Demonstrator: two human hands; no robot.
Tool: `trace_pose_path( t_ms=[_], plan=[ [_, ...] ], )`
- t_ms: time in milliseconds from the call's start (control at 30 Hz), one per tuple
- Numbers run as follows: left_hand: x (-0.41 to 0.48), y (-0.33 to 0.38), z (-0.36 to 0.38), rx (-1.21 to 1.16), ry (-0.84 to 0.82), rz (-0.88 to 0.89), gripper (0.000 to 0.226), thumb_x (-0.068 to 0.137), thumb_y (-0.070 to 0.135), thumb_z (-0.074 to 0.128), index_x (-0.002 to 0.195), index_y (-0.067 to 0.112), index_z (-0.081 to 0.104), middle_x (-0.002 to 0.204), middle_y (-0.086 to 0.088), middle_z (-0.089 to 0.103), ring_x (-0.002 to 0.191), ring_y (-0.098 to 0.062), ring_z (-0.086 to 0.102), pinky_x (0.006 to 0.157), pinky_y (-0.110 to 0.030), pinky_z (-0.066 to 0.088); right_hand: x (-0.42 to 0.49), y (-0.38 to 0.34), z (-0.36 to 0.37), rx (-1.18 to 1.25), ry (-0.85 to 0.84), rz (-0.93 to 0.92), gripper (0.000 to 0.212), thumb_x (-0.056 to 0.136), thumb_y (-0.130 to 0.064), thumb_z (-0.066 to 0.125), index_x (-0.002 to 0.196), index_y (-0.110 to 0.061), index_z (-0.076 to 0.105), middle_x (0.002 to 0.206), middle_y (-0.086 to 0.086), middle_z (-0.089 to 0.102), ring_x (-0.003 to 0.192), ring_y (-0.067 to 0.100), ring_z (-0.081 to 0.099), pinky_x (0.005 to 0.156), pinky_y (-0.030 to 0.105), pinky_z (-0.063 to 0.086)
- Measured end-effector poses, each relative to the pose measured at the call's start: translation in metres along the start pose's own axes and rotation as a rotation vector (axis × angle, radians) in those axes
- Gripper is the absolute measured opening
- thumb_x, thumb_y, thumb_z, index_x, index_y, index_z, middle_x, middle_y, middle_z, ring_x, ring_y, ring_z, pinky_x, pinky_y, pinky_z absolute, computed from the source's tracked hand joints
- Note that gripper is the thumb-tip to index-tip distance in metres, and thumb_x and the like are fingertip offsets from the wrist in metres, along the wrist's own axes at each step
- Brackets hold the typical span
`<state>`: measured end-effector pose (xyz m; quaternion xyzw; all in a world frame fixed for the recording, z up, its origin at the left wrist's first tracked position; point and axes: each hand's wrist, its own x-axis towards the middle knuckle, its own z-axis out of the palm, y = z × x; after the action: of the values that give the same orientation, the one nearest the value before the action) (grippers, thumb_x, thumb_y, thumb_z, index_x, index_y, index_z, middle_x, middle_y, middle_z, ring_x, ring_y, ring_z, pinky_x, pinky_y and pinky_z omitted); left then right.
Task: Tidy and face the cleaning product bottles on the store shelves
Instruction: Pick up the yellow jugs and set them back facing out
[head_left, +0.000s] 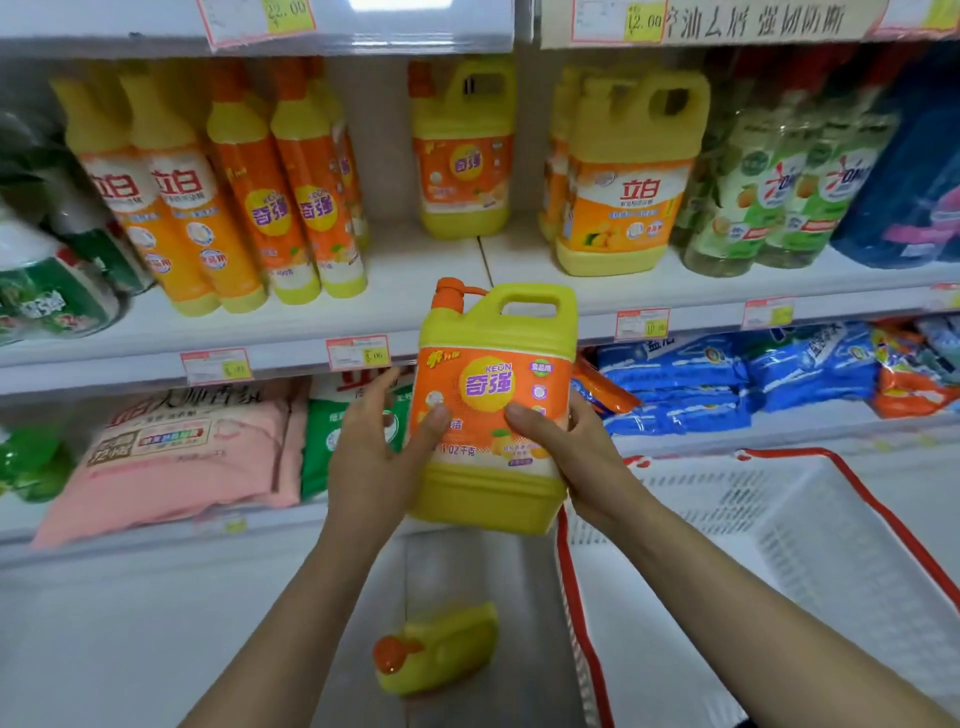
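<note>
In front of the shelf (405, 296) edge I hold the yellow jug (493, 467) upright in the air, long axis vertical, label facing me, orange pump top-left. My left hand (371, 462) and right hand (569, 447) grip its sides, thumbs across the label.

Yellow jug (493, 410) upright between left hand (374, 457) and right hand (566, 447), before shelf (311, 332).

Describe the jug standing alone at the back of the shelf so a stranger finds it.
On the bottle shelf, between the tall slim bottles at left and the front jug at right, the lone jug stands set back. Its label shows purple characters on a yellow disc; the front jug's are red on white.
</note>
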<state>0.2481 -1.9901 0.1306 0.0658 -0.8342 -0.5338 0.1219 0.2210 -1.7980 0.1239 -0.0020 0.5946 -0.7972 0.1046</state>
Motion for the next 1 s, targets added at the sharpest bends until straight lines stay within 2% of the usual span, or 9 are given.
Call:
trace_pose_path(
  t_ms=[100, 267, 400, 467, 567, 667, 733, 867, 1000],
  plan=[
    [-0.021, 0.019, 0.018, 0.148, -0.064, 0.128, 0.1, 0.062, 0.081, 0.06, 0.147, 0.036, 0.035, 0.137, 0.001, 0.042, 0.122, -0.011, 0.044, 0.091, -0.013, 0.036, -0.001, -0.004, 0.002, -0.13, 0.122, -0.061, 0.066, 0.067, -0.03, 0.084, 0.126, -0.018, 0.056, 0.112, 0.005, 0.073, 0.097, 0.021, 0.073, 0.088, 0.046, 0.059],
    [-0.026, 0.015, 0.037, 0.065, -0.195, 0.077, 0.127, 0.046, 0.082, 0.067, 0.152, 0.043, 0.008, 0.149, -0.001, 0.031, 0.134, -0.016, 0.039, 0.105, -0.03, 0.039, -0.006, -0.012, 0.003, -0.207, 0.071, -0.154, 0.042, 0.083, -0.036, 0.074, 0.12, -0.02, 0.061, 0.101, 0.003, 0.076, 0.09, 0.024, 0.074, 0.078, 0.04, 0.061],
    [-0.014, 0.014, 0.022, -0.574, -0.269, -0.067, 0.105, 0.051, 0.048, 0.08, 0.144, 0.045, 0.029, 0.126, 0.014, 0.059, 0.106, -0.002, 0.065, 0.076, -0.025, 0.057, -0.002, -0.02, -0.003, -0.169, -0.021, -0.132, 0.032, 0.1, -0.029, 0.049, 0.125, -0.019, 0.066, 0.087, -0.005, 0.073, 0.074, 0.015, 0.069, 0.065, 0.025, 0.056],
    [-0.012, 0.015, 0.018, -0.684, -0.332, -0.117, 0.101, 0.054, 0.048, 0.078, 0.145, 0.041, 0.035, 0.129, 0.004, 0.062, 0.113, -0.016, 0.065, 0.08, -0.037, 0.058, 0.003, -0.017, -0.007, -0.201, -0.078, -0.12, 0.035, 0.1, -0.023, 0.052, 0.135, -0.02, 0.058, 0.096, -0.006, 0.072, 0.087, 0.008, 0.069, 0.078, 0.024, 0.056],
    [-0.018, 0.013, 0.019, -0.797, -0.438, -0.185, 0.103, 0.056, 0.061, 0.082, 0.144, 0.024, 0.042, 0.132, -0.009, 0.062, 0.118, -0.029, 0.061, 0.092, -0.048, 0.053, 0.007, -0.01, -0.003, -0.184, -0.209, 0.075, 0.069, 0.085, -0.048, 0.058, 0.148, -0.032, 0.037, 0.114, -0.019, 0.07, 0.104, -0.002, 0.066, 0.085, 0.025, 0.055],
    [-0.018, 0.014, 0.015, -0.649, -0.413, -0.151, 0.064, 0.069, 0.051, 0.072, 0.125, 0.022, 0.06, 0.117, -0.003, 0.071, 0.108, -0.022, 0.067, 0.088, -0.038, 0.055, 0.013, -0.004, -0.007, -0.045, -0.246, 0.158, 0.066, 0.084, -0.044, 0.064, 0.145, -0.032, 0.041, 0.13, -0.001, 0.066, 0.117, 0.019, 0.065, 0.093, 0.039, 0.057],
    [-0.015, 0.017, 0.009, -0.491, -0.35, -0.089, 0.031, 0.08, 0.04, 0.068, 0.106, 0.023, 0.068, 0.098, 0.008, 0.076, 0.09, -0.008, 0.071, 0.073, -0.021, 0.054, 0.011, -0.009, -0.009, -0.091, -0.125, 0.097, 0.067, 0.078, -0.037, 0.072, 0.14, -0.032, 0.046, 0.121, -0.001, 0.069, 0.107, 0.019, 0.069, 0.085, 0.031, 0.059],
    [-0.013, 0.011, 0.012, -0.411, -0.28, -0.273, 0.038, 0.077, 0.043, 0.071, 0.105, 0.017, 0.069, 0.089, 0.004, 0.077, 0.079, -0.013, 0.073, 0.061, -0.022, 0.055, 0.008, -0.013, -0.015, -0.271, -0.017, -0.025, 0.057, 0.083, -0.018, 0.076, 0.13, -0.03, 0.047, 0.084, -0.014, 0.069, 0.072, 0.0, 0.07, 0.057, 0.016, 0.056],
    [-0.009, 0.002, 0.008, -0.53, -0.242, -0.493, 0.018, 0.086, 0.031, 0.067, 0.097, 0.018, 0.071, 0.088, -0.003, 0.078, 0.071, -0.013, 0.074, 0.055, -0.023, 0.056, 0.005, -0.019, -0.02, -0.416, -0.084, -0.012, 0.023, 0.093, -0.025, 0.065, 0.11, -0.038, 0.057, 0.069, -0.012, 0.07, 0.065, 0.0, 0.07, 0.057, 0.016, 0.055]
  ],
)
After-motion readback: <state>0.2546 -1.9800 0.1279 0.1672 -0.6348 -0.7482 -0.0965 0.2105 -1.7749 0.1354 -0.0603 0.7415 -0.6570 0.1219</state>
